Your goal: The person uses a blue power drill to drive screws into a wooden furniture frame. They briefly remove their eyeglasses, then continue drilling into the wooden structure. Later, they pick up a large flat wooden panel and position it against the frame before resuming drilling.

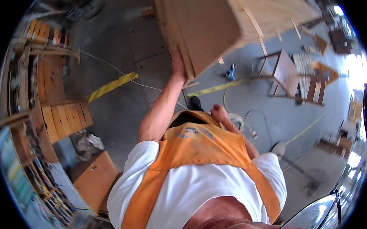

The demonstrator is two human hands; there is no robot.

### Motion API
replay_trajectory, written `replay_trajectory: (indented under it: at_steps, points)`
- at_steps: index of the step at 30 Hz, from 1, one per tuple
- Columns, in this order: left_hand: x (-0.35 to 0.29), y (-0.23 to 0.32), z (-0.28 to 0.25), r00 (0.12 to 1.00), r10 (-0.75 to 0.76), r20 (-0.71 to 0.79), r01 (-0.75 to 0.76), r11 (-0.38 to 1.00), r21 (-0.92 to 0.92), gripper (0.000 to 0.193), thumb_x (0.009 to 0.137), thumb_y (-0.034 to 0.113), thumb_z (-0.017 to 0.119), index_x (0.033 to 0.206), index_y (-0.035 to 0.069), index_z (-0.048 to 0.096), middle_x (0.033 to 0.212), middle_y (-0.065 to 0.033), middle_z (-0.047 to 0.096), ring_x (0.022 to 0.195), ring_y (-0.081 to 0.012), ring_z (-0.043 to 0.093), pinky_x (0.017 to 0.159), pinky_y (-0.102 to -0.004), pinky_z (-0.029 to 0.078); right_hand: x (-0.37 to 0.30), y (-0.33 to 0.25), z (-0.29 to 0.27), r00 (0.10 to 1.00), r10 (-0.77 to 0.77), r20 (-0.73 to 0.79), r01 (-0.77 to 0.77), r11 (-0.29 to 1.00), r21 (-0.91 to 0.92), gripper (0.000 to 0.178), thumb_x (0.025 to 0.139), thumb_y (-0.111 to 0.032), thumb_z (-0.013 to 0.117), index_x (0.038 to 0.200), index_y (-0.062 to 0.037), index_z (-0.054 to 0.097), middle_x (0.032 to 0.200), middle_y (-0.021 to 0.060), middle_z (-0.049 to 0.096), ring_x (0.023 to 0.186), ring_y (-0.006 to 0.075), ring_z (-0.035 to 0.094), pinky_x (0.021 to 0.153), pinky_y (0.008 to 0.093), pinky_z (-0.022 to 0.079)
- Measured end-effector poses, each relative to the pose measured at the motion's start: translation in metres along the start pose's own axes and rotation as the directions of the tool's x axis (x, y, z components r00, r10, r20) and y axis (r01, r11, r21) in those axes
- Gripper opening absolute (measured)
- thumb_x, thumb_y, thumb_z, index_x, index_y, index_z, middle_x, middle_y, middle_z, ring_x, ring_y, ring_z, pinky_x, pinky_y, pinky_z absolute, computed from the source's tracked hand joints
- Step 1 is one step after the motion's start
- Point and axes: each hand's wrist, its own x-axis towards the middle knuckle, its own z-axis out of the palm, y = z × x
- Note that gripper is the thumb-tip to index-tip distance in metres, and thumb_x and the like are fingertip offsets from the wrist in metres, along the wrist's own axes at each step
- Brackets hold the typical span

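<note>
A large wooden box (pixel 201 33), perhaps a cabinet carcass, fills the top middle of the head view, its near corner toward me. My left arm reaches forward, and my left hand (pixel 178 65) lies along the box's left side near that corner, palm against the wood. Its fingers look stretched out, though they are partly blurred. Close to my waist, by the front of my orange apron (pixel 201 150), my right hand (pixel 219 113) has its fingers curled in. Whether anything sits inside them is hidden.
Thin wood strips (pixel 253 22) stick out along a pale board. A blue tool (pixel 230 72) and a coiled hose (pixel 235 120) lie on the grey floor. Right stands a wooden chair (pixel 285 72); left, wooden shelving (pixel 49 79). Yellow tape (pixel 113 85) and a pale cable cross the floor.
</note>
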Motion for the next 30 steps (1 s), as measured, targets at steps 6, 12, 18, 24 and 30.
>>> replay_trajectory:
  at_steps: [6, 12, 18, 24, 30]
  points:
    - [0.006, 0.003, -0.020, 0.999, 0.039, -0.017, -0.037, 0.992, 0.117, 0.069, 0.096, 0.055, 0.028, 0.139, 0.002, 0.039, 0.134, -0.0138, 0.048, 0.122, -0.0218, 0.047, 0.100, -0.0341, 0.039, 0.001, 0.012, -0.012, 0.999, -0.033, 0.012, 0.033, 0.999, -0.029, 0.046, 0.075, -0.025, 0.063, 0.109, 0.0066, 0.061, 0.093, 0.0216, 0.068, 0.089, 0.0318, 0.066, 0.081, 0.0363, 0.051]
    - [-0.005, 0.029, -0.022, 0.982, 0.029, -0.186, 0.022, 0.963, 0.268, 0.071, 0.095, 0.055, 0.030, 0.139, 0.000, 0.038, 0.134, -0.0140, 0.048, 0.122, -0.0222, 0.047, 0.102, -0.0349, 0.037, -0.001, 0.039, -0.043, 0.999, 0.043, -0.019, -0.042, 0.998, 0.039, 0.039, 0.076, -0.022, 0.062, 0.102, 0.0061, 0.063, 0.088, 0.0176, 0.069, 0.077, 0.0245, 0.067, 0.072, 0.0350, 0.054]
    - [0.047, 0.007, -0.049, 0.928, 0.331, -0.170, -0.261, 0.905, 0.335, 0.062, 0.100, 0.045, 0.025, 0.128, -0.006, 0.047, 0.132, -0.0173, 0.048, 0.120, -0.0234, 0.045, 0.102, -0.0347, 0.032, 0.010, 0.050, -0.060, 0.968, 0.221, 0.120, -0.233, 0.968, 0.093, 0.022, 0.077, -0.021, 0.061, 0.081, 0.0007, 0.066, 0.085, 0.0145, 0.069, 0.078, 0.0238, 0.068, 0.068, 0.0378, 0.054]
    - [0.031, 0.011, -0.028, 0.927, 0.309, -0.212, -0.154, 0.831, 0.535, 0.060, 0.098, 0.044, 0.026, 0.116, -0.004, 0.057, 0.117, -0.0231, 0.059, 0.112, -0.0324, 0.054, 0.096, -0.0393, 0.038, 0.041, 0.124, -0.033, 0.890, 0.066, 0.451, 0.288, 0.684, -0.670, 0.035, 0.084, -0.038, 0.058, 0.101, -0.0099, 0.071, 0.094, 0.0204, 0.067, 0.090, 0.0324, 0.065, 0.075, 0.0383, 0.051]
    - [0.004, 0.021, -0.008, 0.847, 0.458, -0.271, -0.097, 0.634, 0.767, 0.059, 0.097, 0.042, 0.027, 0.113, -0.006, 0.058, 0.119, -0.0310, 0.055, 0.116, -0.0439, 0.050, 0.097, -0.0440, 0.040, 0.062, 0.112, -0.038, 0.915, -0.141, 0.378, 0.331, 0.799, -0.502, 0.035, 0.085, -0.036, 0.058, 0.098, -0.0053, 0.070, 0.096, 0.0206, 0.068, 0.090, 0.0325, 0.065, 0.077, 0.0394, 0.050]
